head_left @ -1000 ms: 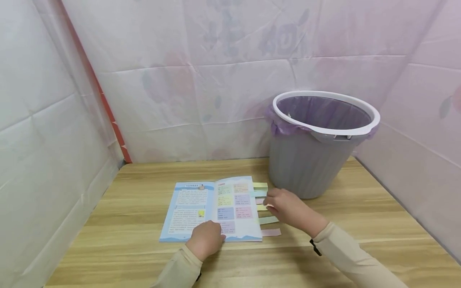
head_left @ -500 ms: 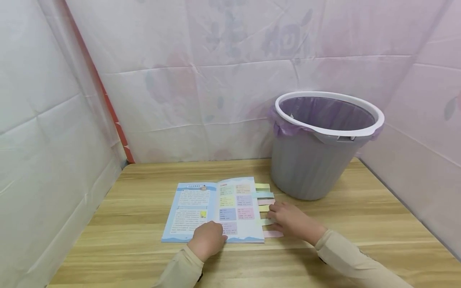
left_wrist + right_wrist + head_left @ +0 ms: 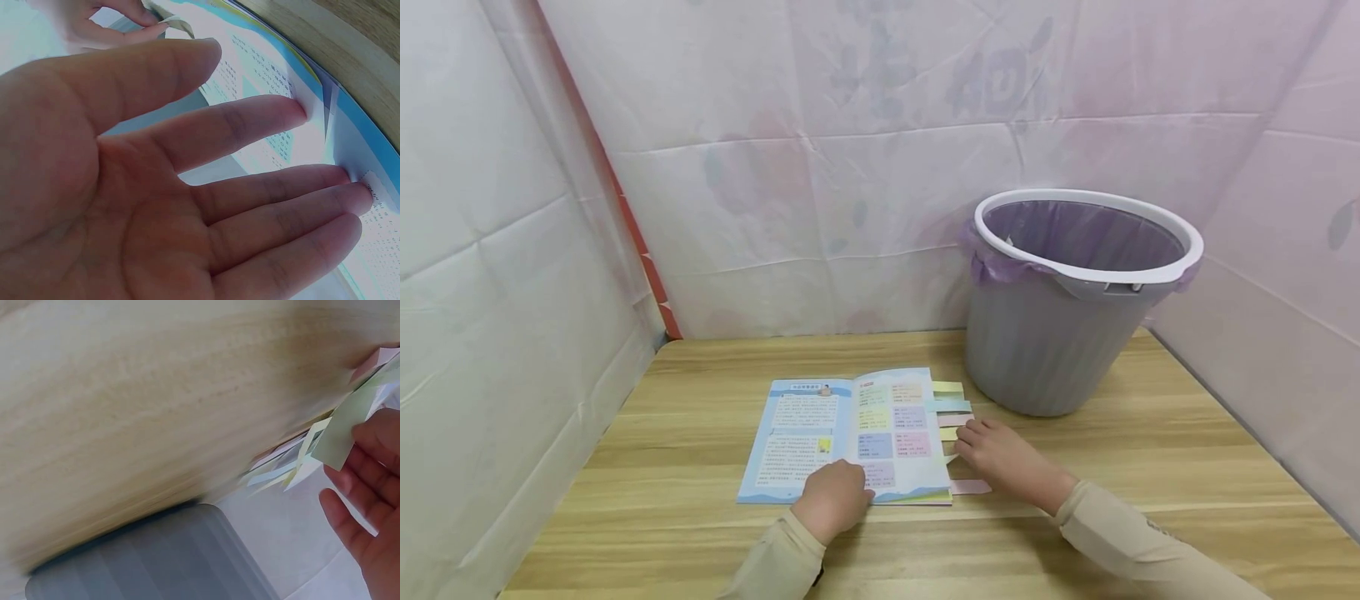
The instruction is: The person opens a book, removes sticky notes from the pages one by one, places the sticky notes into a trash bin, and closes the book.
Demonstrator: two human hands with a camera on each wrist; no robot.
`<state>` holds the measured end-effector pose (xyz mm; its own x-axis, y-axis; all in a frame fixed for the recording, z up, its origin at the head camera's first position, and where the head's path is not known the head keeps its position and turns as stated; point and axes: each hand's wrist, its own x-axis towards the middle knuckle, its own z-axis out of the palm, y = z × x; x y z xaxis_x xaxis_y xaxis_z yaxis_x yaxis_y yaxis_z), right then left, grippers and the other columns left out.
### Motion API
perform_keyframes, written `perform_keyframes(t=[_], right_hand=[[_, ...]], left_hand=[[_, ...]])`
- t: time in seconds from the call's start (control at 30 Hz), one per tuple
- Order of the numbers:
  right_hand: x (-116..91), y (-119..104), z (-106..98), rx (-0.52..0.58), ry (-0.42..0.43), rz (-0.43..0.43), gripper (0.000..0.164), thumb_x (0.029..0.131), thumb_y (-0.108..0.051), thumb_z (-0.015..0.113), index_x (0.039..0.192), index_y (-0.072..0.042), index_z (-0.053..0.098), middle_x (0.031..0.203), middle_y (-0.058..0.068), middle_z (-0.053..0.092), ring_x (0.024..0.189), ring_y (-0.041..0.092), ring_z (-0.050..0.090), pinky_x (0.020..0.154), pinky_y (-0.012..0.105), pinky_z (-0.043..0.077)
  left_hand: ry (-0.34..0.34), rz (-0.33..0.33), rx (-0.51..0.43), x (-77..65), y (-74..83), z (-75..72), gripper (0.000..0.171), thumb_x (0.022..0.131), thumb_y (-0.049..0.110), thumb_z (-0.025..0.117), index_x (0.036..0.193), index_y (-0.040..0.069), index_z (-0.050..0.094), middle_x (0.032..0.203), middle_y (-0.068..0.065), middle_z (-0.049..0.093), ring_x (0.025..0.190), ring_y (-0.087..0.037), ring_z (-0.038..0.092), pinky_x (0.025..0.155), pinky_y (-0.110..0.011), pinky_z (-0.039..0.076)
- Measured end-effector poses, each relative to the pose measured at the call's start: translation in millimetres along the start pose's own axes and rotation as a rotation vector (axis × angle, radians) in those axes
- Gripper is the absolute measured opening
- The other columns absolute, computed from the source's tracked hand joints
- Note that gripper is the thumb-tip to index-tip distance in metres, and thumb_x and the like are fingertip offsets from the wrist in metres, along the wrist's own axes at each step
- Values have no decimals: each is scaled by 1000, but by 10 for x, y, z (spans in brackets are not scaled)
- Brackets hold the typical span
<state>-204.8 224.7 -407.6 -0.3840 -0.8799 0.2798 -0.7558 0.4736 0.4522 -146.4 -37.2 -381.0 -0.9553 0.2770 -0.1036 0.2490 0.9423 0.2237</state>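
An open booklet (image 3: 917, 483) lies on the table, with several coloured paper tabs sticking out past its right edge. My left hand (image 3: 833, 497) rests on its lower middle; in the left wrist view, the fingers are straight and their tips touch the page. At the right edge, my right hand (image 3: 1011, 462) pinches a pale green tab (image 3: 344, 428) between thumb and fingers, seen best in the right wrist view. Below that hand a pink tab (image 3: 972, 487) lies on the table. Above it are a yellow tab (image 3: 948, 434), a pink tab (image 3: 953, 421) and a blue tab (image 3: 949, 406).
Behind and right of the booklet stands a grey trash bin (image 3: 1037, 350) with a white rim and a purple liner. Patterned sheets (image 3: 737, 208) enclose the wooden table (image 3: 662, 433) at the back and on both sides.
My right hand has come down along the tabs from the upper ones and now pinches the pale green one. The right page's lower corner has lifted slightly. My left hand stays in place.
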Motion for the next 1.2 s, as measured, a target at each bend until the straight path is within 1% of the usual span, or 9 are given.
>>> perform_keyframes(t=[0.07,0.17,0.3,0.43,0.53,0.73,0.87,1.03,1.2], right_hand=[[6,2,3,19,-4,22,24,68,5,77,80,-8,60,77,1,55,78,18,57,66,30,47],[11,-1,-6,75,-7,71,23,69,5,76,79,-8,60,77,0,55,75,17,55,64,29,45],[23,1,-8,140,9,125,21,73,3,75,75,-9,58,75,-1,55,71,15,52,61,28,42],[38,13,7,206,32,180,19,76,2,75,74,-9,59,75,-1,56,69,15,53,60,29,44],[48,31,12,271,32,230,17,77,3,74,74,-9,62,74,-2,57,68,14,54,61,30,47],[62,82,-26,416,-42,322,18,78,7,68,74,-10,63,73,-5,56,67,11,53,60,27,47],[71,131,-55,493,-83,357,18,79,8,66,76,-9,63,74,-5,56,66,8,52,58,24,46],[67,190,-96,530,-102,371,15,80,7,67,79,-8,63,75,-5,59,66,6,53,59,25,48],[83,256,-222,516,-72,387,13,79,7,68,82,-6,66,78,-3,62,70,10,57,62,26,51]], left_hand=[[0,1,0,4,-3,8,29,88,25,68,79,-2,67,67,-9,60,55,-18,53,52,-37,50],[0,0,3,2,-6,16,29,88,25,68,79,-2,67,66,-9,60,55,-18,53,52,-37,50],[-3,-3,8,-1,7,6,30,89,25,68,78,-3,68,64,-9,59,53,-17,51,50,-36,50],[0,-6,9,-3,15,-1,30,89,25,67,79,-4,68,63,-8,58,52,-16,49,48,-34,49],[4,-6,10,-4,16,-1,30,89,25,68,79,-4,68,63,-8,57,52,-15,47,48,-34,48],[10,-5,18,-1,16,9,30,88,25,68,78,-3,68,63,-8,58,53,-16,50,49,-35,49],[12,-3,24,-6,21,12,29,88,25,69,78,-2,69,63,-9,59,54,-17,52,50,-35,50],[13,-7,27,-21,26,10,29,87,26,69,78,-2,69,64,-9,60,55,-18,53,51,-36,51],[2,-14,22,-27,25,7,29,88,26,68,80,-2,69,65,-9,60,56,-19,54,53,-37,51]])
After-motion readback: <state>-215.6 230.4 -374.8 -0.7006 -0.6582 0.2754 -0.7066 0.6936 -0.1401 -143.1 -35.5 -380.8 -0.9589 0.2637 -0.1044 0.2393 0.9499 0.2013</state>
